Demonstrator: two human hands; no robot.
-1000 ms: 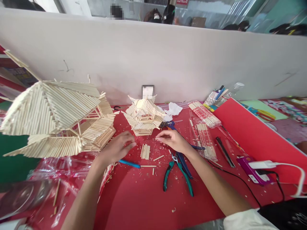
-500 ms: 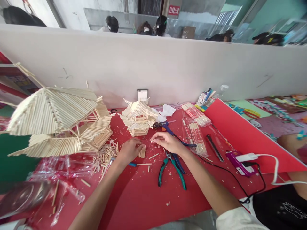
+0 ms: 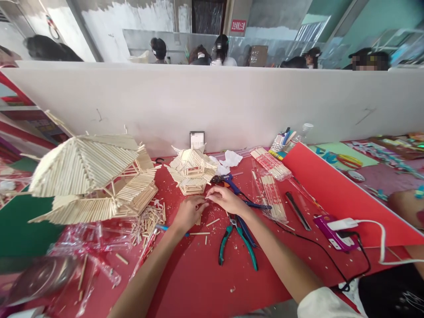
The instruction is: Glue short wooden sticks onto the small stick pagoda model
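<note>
My left hand and my right hand meet at the fingertips, just in front of a small tiered pavilion model made of pale wooden sticks. The right fingers pinch a tiny pale bit, too small to name. The left thumb and forefinger are closed beside it; what they hold, if anything, is hidden. Partly covered by the left hand, a few short sticks lie on the red tabletop. Green-handled pliers lie open below my right hand. Behind that hand is a blue glue gun.
A larger stick pavilion stands left, beside a heap of cut sticks and plastic wrappers. At right are packed sticks, a black-handled cutter, a purple power strip with cables and a red board. A white partition stands behind.
My left hand has moved right and up to the right fingertips, and the two hands now meet. The whole view has tilted slightly upward.
</note>
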